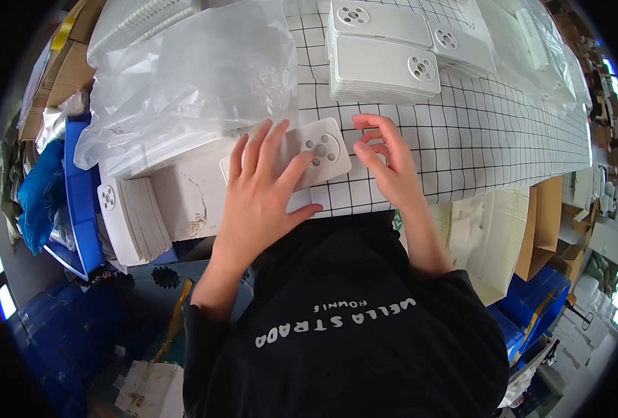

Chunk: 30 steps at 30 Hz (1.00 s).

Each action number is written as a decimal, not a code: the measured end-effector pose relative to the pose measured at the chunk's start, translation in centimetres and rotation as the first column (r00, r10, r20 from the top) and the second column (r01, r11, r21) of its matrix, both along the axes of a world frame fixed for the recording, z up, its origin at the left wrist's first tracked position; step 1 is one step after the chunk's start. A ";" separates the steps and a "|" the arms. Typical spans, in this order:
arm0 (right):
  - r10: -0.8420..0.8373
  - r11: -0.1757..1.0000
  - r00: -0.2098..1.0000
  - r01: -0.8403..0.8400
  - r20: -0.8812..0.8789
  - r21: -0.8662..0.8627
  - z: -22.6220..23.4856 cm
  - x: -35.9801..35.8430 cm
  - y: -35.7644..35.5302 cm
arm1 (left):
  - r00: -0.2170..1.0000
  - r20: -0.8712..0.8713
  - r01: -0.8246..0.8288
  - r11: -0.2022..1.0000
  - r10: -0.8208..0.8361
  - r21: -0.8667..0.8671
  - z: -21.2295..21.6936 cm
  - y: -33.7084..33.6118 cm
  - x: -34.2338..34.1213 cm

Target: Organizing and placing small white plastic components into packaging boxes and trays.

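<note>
Head view: our left hand (pixel 260 191) lies flat with fingers spread on a white plastic cover (pixel 309 155), pinning it to the grid-patterned table (pixel 504 139) at the near edge, likely to steady it. Our right hand (pixel 385 164) hovers just beside the cover, fingers loosely curled and empty. Stacked covers (pixel 385 66) wait farther back, a clear plastic bag (pixel 197 76) to the left
</note>
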State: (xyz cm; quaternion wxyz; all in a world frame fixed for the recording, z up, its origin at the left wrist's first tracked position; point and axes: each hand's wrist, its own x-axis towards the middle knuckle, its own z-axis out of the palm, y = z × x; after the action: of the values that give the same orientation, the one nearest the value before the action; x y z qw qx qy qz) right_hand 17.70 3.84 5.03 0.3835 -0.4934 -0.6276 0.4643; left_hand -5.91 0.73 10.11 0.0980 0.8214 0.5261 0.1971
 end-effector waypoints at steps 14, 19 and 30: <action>-0.290 0.954 0.879 0.295 -0.378 -0.048 -0.5 7.1 -3.7 | 1.000 -0.026 0.009 0.999 -0.010 -0.045 0.7 1.7 0.0; -0.318 0.948 0.860 0.285 -0.400 -0.140 -2.2 7.9 -4.4 | 0.996 -0.056 0.069 0.994 -0.074 -0.087 0.2 1.4 0.4; -0.178 0.983 0.443 0.044 -0.879 -0.177 -0.7 8.5 -6.7 | 0.799 0.372 0.470 0.876 -0.473 0.105 0.0 -0.4 14.5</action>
State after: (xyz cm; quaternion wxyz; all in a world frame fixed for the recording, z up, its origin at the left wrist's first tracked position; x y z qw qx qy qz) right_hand 26.19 -2.87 4.37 0.6522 -0.2403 -0.2687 0.6668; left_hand 8.54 0.36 10.16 0.2424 0.8714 0.2746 0.3265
